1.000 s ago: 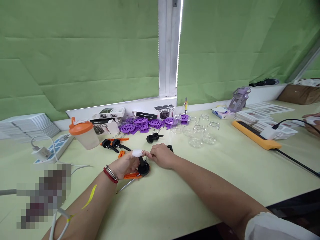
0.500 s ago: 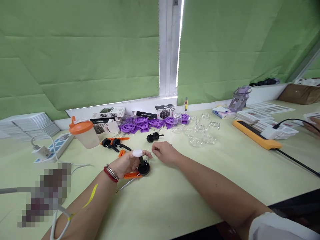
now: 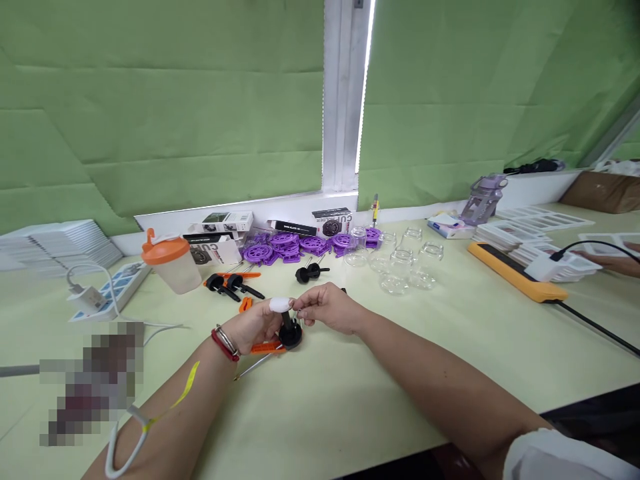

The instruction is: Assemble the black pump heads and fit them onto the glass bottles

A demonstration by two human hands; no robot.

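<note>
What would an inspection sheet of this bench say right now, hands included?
Surface: pale green table, crowded along the back.
Job's things: black stemmed part, roughly upright; orange piece and metal rod beside it.
Clutter: purple discs, glass jars, orange-lidded cup, boxes, spare black parts.
Hands: left hand grips the black stemmed part; right hand pinches at its stem top, anything held too small to tell.
Cables: white power strip with white cable; black cable from yellow power strip.
Surroundings: green blinds; another person's hand far right.
</note>
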